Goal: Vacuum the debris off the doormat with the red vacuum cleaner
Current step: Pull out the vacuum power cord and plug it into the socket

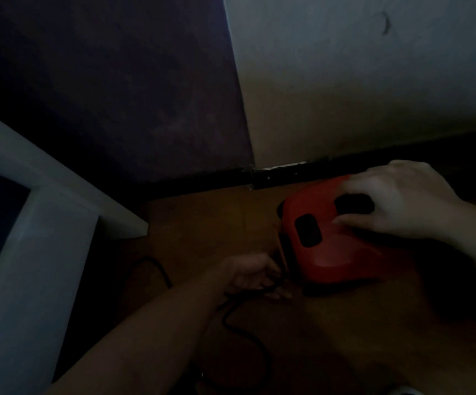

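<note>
red plastic canister vacuum cleaner (pixel 342 252) sits on the brown wooden floor (pixel 202 223) close to the dark skirting (pixel 202 181), with no doormat in view. the right hand (pixel 402 201) lies spread and flat on its top around a black button (pixel 353 205), gripping nothing. the left hand (pixel 251 275), low at the machine's end, curls its fingers round the black power cord (pixel 239 329). best to steady the body firmly while drawing the cord straight out, keeping its loops away from the white furniture frame (pixel 31 223).
</note>
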`<state>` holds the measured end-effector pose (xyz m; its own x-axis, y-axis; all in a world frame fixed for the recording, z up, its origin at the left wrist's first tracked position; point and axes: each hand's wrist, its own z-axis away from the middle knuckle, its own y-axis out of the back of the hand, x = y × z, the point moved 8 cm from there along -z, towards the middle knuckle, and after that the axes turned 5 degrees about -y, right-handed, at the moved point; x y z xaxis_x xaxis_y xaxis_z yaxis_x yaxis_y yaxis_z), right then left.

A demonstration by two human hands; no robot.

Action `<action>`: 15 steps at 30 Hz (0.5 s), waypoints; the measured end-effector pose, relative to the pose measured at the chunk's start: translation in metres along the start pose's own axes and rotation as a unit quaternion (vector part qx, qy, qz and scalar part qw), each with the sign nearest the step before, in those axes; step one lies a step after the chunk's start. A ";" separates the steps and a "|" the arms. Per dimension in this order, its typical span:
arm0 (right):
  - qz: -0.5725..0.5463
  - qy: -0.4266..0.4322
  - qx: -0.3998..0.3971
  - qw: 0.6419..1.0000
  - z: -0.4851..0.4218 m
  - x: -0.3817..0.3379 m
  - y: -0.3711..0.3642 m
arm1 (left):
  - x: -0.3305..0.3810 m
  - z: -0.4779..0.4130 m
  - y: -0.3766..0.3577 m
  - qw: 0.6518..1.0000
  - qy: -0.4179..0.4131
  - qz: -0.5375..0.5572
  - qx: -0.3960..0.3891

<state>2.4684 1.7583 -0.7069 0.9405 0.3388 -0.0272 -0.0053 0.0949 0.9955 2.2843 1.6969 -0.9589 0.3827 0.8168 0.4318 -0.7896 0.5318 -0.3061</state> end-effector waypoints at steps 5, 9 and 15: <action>-0.002 0.001 -0.001 1.000 0.000 -0.001 0.000 | 0.009 -0.004 0.008 0.994 -0.058 -0.079 0.053; -0.002 0.004 -0.001 1.000 -0.001 0.001 -0.001 | 0.022 -0.005 0.024 0.977 -0.153 -0.052 0.138; -0.005 -0.001 0.005 1.000 0.001 -0.001 0.003 | 0.040 -0.002 0.024 0.963 -0.222 -0.018 0.151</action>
<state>2.4677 1.7574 -0.7038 0.9409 0.3368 -0.0369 0.0072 0.0889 0.9960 2.2820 1.7428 -0.9503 0.2224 0.5880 0.7777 -0.9088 0.4138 -0.0530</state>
